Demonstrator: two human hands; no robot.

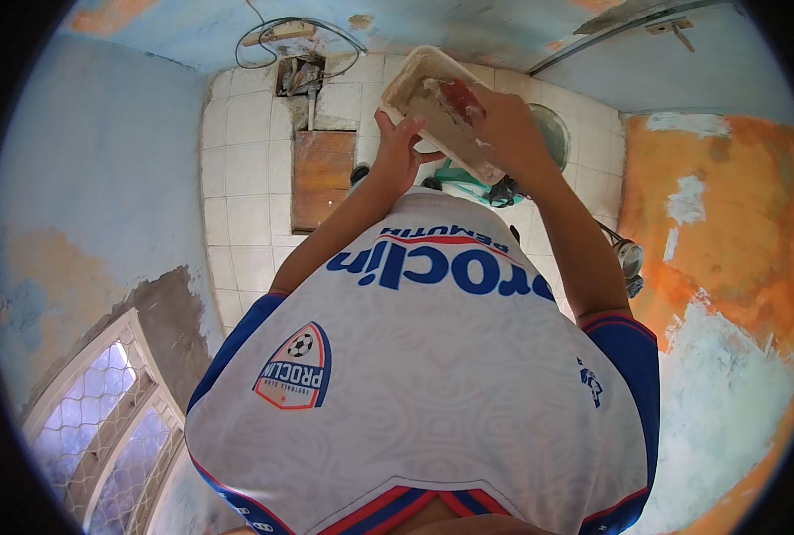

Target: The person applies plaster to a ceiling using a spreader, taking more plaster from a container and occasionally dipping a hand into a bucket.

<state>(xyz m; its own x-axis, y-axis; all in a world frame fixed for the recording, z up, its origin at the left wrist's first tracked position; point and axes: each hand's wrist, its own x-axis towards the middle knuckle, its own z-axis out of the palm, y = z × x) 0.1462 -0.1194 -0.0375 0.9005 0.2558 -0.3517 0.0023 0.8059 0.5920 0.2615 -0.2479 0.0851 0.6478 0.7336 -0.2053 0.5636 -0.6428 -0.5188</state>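
Observation:
A long, pale rectangular tray [465,160] of greyish putty is held tilted out in front of my chest. My left hand [399,153] grips its left side, with the thumb and fingers spread along the wall and part of the grip hidden by the tray. Over the tray's right side, my right hand [513,132] is closed round a red scraper [462,102] smeared with whitish putty. The scraper's working edge is down in the tray, and the fingers cover much of its rear part.
White tiles cover the floor, with a brown wooden board [324,178] and a broken hole with a pipe [301,78] at left. Black cable [317,25] loops near the far wall. A round basin [550,134] and green item [464,185] are partly hidden. Patchy orange wall [718,214] stands right.

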